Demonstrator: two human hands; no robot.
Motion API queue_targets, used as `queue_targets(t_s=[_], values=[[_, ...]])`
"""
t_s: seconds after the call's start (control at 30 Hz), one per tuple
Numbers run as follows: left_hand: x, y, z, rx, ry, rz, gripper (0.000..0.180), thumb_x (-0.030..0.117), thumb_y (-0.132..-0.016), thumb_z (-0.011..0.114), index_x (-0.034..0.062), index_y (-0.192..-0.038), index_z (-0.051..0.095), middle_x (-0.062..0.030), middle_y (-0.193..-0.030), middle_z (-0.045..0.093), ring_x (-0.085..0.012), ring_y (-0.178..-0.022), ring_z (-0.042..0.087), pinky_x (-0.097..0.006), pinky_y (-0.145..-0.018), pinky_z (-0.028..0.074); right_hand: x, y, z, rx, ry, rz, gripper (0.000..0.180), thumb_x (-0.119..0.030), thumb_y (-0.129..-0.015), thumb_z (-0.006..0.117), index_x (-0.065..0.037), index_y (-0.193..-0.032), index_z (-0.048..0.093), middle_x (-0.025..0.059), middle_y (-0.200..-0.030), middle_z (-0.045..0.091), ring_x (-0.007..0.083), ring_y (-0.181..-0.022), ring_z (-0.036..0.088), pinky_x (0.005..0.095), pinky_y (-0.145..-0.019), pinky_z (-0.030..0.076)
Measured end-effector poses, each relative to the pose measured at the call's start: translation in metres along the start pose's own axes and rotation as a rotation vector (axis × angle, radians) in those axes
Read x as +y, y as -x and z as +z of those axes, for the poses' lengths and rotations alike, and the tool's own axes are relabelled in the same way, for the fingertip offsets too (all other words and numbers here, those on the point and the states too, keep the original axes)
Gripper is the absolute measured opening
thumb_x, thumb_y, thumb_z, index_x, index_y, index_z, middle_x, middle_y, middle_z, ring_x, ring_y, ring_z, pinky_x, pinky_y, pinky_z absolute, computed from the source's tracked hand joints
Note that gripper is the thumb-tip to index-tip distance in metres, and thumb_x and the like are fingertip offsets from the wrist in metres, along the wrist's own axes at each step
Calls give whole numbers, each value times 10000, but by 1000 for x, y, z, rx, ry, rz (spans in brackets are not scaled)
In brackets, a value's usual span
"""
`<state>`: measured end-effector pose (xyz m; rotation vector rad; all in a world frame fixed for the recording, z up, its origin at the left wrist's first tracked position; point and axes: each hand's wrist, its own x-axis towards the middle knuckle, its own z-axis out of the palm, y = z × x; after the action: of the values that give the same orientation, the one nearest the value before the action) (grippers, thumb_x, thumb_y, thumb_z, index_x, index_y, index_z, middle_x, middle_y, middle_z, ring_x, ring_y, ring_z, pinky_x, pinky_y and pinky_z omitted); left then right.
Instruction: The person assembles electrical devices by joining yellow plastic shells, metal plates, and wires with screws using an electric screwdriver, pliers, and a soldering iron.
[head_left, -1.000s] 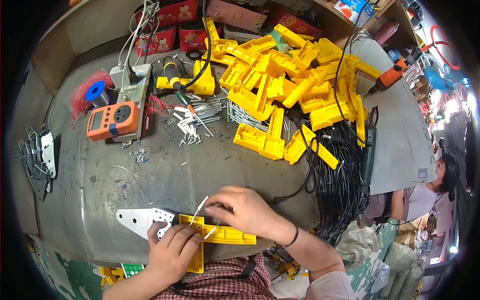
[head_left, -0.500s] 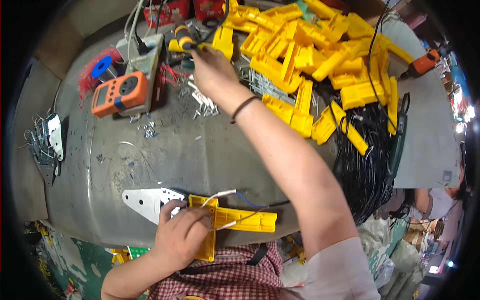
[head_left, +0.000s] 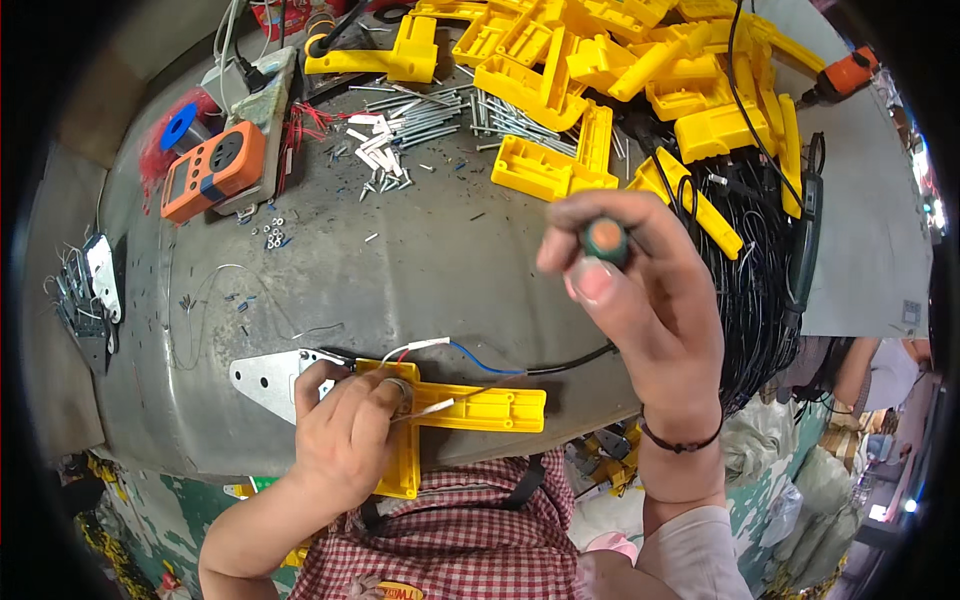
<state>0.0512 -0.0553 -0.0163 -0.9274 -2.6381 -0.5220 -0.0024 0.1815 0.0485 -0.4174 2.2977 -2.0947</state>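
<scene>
My left hand (head_left: 345, 435) presses its curled fingers on a T-shaped yellow plastic housing (head_left: 490, 408) at the table's front edge. From the housing's left side a silvery metal plate (head_left: 265, 380) with holes sticks out, partly under my fingers. Wires with white sleeves (head_left: 430, 342) run across the housing, and a blue one (head_left: 480, 362) joins a black cable (head_left: 575, 362). Raised over the table on the right, my right hand (head_left: 665, 310) grips a round dark-green handle with an orange end (head_left: 606, 240). It is seen end-on, so the rest of this tool is hidden.
Yellow plastic housings (head_left: 540, 100) lie heaped at the back, beside long screws (head_left: 425, 120) and white sleeves (head_left: 375, 150). An orange meter (head_left: 215, 170) sits back left near a blue spool (head_left: 180, 130). Coiled black cables (head_left: 750, 290) fill the right edge. A power screwdriver (head_left: 845, 75) lies far right.
My right hand has come back from the far side of the table toward me and to the right, now holding the green handle. My left hand stays on the yellow housing.
</scene>
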Motion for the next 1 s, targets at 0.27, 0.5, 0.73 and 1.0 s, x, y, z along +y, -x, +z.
queue_targets(t_s=[0.27, 0.5, 0.73, 1.0], values=[[-1, -9, -9, -193, 5, 169, 250, 113, -748, 572, 51, -984, 516, -74, -930, 602, -188, -782, 611, -383, -868, 382, -3, 31, 8, 5, -394, 17, 210, -169, -841, 581, 2, -962, 559, 10, -783, 486, 82, -713, 435, 226, -655, 357], [7, 13, -23, -261, -18, 132, 191, 152, -748, 571, 91, -929, 565, -83, -1112, 603, -175, -1038, 574, -417, -889, 333, 21, 42, 23, -178, -353, -65, 351, -293, -883, 469, -14, -670, 453, 58, -651, 466, 164, -601, 434, 284, -566, 340], [4, 16, -18, -117, -20, 176, 169, 182, -763, 595, 91, -904, 594, -81, -1049, 641, -156, -960, 607, -321, -800, 384, 21, 34, 60, -209, -851, 25, 462, -384, -908, 425, -32, -610, 446, 52, -607, 454, 188, -557, 423, 311, -583, 349], [3, 18, -17, -105, 21, 184, 162, 186, -780, 569, 67, -886, 595, -84, -1016, 647, -156, -934, 603, -320, -797, 401, 13, 9, 69, -483, -533, 16, 338, -222, -875, 475, -23, -608, 413, 73, -567, 444, 165, -505, 425, 302, -479, 328]])
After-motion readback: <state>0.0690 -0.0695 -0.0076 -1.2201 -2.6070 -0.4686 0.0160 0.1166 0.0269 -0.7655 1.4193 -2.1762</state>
